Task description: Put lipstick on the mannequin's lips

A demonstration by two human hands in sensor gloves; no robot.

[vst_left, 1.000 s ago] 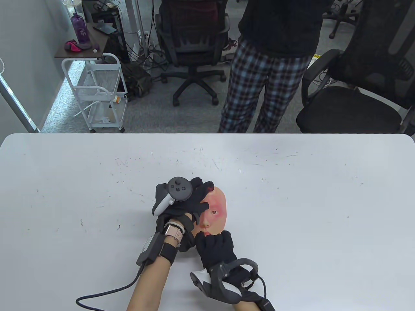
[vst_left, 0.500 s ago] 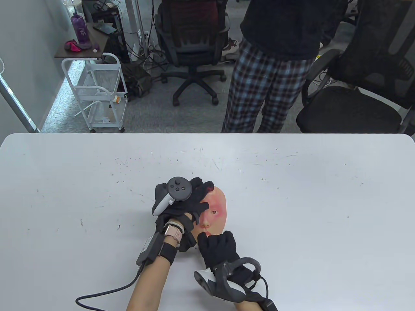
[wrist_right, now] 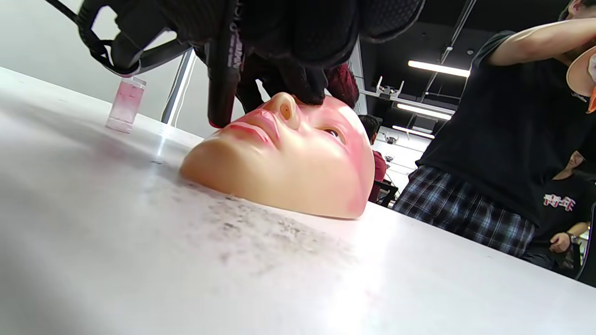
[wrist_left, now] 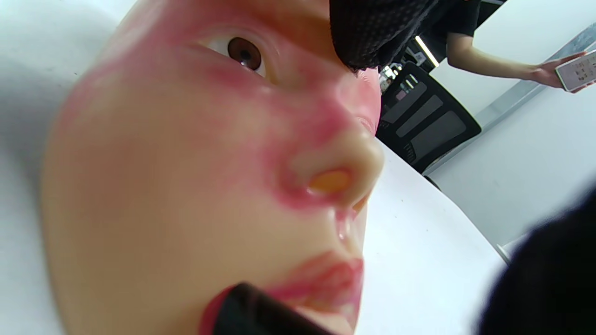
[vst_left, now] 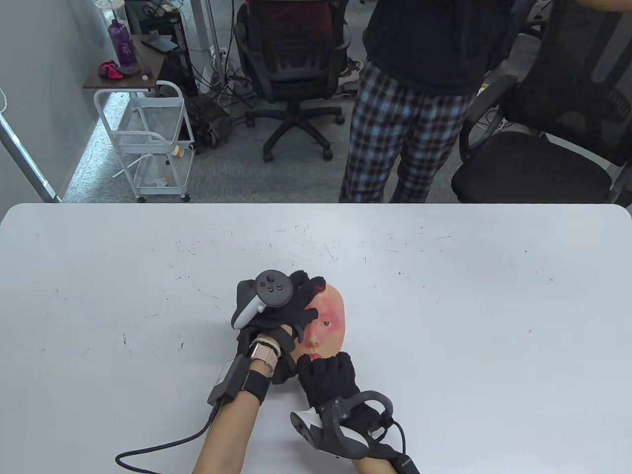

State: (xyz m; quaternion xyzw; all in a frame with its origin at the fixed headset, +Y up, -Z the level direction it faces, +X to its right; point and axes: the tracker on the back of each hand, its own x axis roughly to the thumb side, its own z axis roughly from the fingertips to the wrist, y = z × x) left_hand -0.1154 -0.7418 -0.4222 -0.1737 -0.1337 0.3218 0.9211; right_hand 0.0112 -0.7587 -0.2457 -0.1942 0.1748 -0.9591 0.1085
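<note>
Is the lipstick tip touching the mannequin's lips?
Touching. The left wrist view shows the lipstick pressed against the lips with no gap; the right wrist view agrees at the mouth corner.

- I see the flesh-toned silicone mannequin face [vst_left: 330, 321] lying face-up on the white counter [vst_left: 444, 296], near my edge, left of centre.
- My black-gloved left hand [vst_left: 276, 308] rests on its left side, over the brow.
- My black-gloved right hand [vst_left: 328, 377] sits just before the chin.
- The black lipstick tube [wrist_right: 222, 70] touches the mouth.
- A small clear plastic cup [wrist_right: 125, 104] stands behind, apart.
</note>
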